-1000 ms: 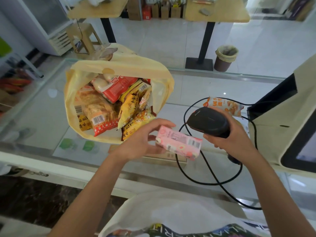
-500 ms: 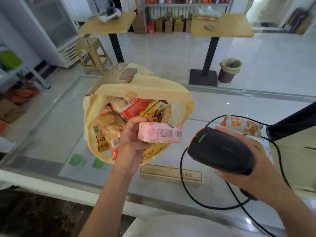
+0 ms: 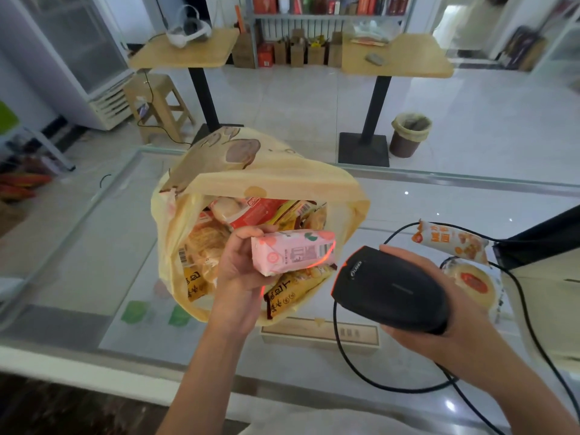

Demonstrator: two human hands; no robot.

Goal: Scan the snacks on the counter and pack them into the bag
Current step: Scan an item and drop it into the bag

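Over the near side of the bag (image 3: pixel 266 180), mid-counter: left hand (image 3: pixel 241 271) grips the pink snack pack (image 3: pixel 292 251), fingers curled round its left end. Right hand (image 3: pixel 439 334) is wrapped round the scanner (image 3: pixel 389 293), just right of the pack, and a red scan line sits on the pack's right end. Step: scanning. Next, I'd judge: drop the pack into the bag, which is already fairly full. Two snacks wait on the counter (image 3: pixel 94 246), right side: orange packet (image 3: pixel 452 241), round pastry pack (image 3: pixel 474 284).

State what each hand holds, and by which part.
The left hand grips the pink pack by its left end. The right hand holds the scanner round its rear end.
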